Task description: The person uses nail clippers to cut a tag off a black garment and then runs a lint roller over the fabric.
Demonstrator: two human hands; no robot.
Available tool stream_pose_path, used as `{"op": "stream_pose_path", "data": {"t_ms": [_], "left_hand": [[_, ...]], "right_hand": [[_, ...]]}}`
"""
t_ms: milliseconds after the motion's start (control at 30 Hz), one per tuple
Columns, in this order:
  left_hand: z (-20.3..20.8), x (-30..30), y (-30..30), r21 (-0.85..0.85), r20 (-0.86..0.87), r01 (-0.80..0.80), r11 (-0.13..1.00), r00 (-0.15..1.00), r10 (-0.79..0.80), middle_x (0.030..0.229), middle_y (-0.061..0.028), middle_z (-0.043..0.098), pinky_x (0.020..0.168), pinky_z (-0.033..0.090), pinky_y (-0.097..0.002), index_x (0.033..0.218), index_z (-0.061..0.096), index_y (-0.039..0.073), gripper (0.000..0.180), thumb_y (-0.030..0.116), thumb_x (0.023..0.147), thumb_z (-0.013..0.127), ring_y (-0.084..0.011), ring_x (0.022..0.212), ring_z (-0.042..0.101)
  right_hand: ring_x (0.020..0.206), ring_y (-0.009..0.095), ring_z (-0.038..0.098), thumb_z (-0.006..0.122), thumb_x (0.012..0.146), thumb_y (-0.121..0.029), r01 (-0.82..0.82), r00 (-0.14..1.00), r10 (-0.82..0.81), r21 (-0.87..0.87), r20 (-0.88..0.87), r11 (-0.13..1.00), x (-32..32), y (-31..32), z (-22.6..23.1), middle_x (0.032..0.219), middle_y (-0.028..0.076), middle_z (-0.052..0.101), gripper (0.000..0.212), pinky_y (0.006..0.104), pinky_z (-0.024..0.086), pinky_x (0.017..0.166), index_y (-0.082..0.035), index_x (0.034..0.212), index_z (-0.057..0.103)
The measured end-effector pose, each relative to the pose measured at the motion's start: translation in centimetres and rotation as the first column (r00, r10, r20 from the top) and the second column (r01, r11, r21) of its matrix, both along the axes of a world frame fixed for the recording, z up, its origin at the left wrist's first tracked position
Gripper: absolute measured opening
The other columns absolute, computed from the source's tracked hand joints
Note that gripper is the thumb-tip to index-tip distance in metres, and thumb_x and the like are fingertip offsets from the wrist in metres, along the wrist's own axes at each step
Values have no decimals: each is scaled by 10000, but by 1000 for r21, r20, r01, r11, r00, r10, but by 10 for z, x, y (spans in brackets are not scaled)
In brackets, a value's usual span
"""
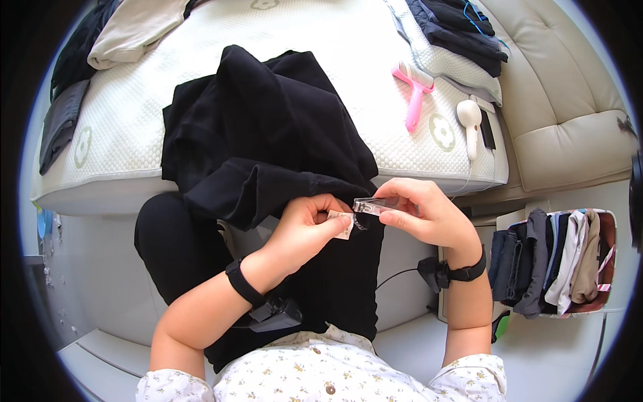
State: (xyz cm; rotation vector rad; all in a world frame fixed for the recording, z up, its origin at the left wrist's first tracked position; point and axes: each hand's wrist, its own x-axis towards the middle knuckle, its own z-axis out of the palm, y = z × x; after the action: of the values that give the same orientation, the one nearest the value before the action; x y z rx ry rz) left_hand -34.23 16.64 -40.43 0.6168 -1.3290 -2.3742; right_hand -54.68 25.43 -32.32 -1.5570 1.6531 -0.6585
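"What does the head view give you?"

"I'm looking straight down on a black garment (261, 114), bunched over the near edge of a white quilted mattress (348, 40), with its lower part hanging at the person's black-clad lap (335, 288). I'll place everything by that garment."

"Start with the left hand."

"My view has the left hand (303, 224) at the garment's near right corner. It's nearly closed, thumb and forefinger pinching a small white label (343, 230). Whether the other fingers grip cloth too, I can't tell."

"And the right?"

"The right hand (429, 211) is just right of the garment's near corner, partly curled, thumb and fingers around a nail clipper (368, 206). Its tip points left, beside the label. I can't make out whether it touches anything there."

"What else do you see?"

"To the right of the garment, a pink-handled lint roller (415, 94); beyond that, a white handheld device (470, 124) with a round head. Far right of it and nearer the person, a basket (608, 231) of folded clothes (536, 261). Off its far left, a beige garment (137, 30); off its far right, a dark folded stack (459, 37)."
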Motion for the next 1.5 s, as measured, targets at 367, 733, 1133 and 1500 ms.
{"op": "stream_pose_path", "data": {"t_ms": [367, 733, 1133, 1500], "left_hand": [[-4, 0, -1, -38, 30, 3, 999, 1000, -2, 826, -17, 632, 646, 421, -191, 883, 643, -5, 105, 98, 862, 639, -51, 728, 554], [-12, 0, -3, -88, 0, 19, 996, 1000, -19, 784, -3, 617, 700, 429, -217, 862, 634, 5, 133, 138, 859, 645, -59, 725, 542], [-13, 5, -3, -31, 26, 53, 998, 998, -52, 769, -12, 615, 685, 436, -234, 865, 637, -10, 178, 167, 851, 652, -70, 714, 547], [-15, 8, -8, -40, 80, 114, 993, 991, -111, 784, -3, 630, 681, 431, -212, 840, 654, 26, 165, 189, 846, 682, -68, 712, 550]], "right_hand": [[598, 101, 388, 764, 698, -120, 59, 987, -86, -198, -135, 978, 4, -17, 18, 755, 18, 505, 346, 246, 375, 562, -30, 988, 598], [586, 88, 416, 756, 595, -67, -148, 977, 149, 17, -151, 989, 13, -53, 51, 662, -18, 444, 387, 230, 346, 531, -51, 935, 571], [690, 201, 598, 712, 677, -9, -364, 807, 483, 357, -340, 860, 58, -95, 54, 731, 71, 568, 483, 309, 489, 626, -52, 1109, 501], [816, 202, 647, 695, 736, 59, -457, 801, 578, 466, -156, 758, 51, -109, 41, 896, 100, 615, 607, 287, 540, 729, -52, 1274, 438]]}}
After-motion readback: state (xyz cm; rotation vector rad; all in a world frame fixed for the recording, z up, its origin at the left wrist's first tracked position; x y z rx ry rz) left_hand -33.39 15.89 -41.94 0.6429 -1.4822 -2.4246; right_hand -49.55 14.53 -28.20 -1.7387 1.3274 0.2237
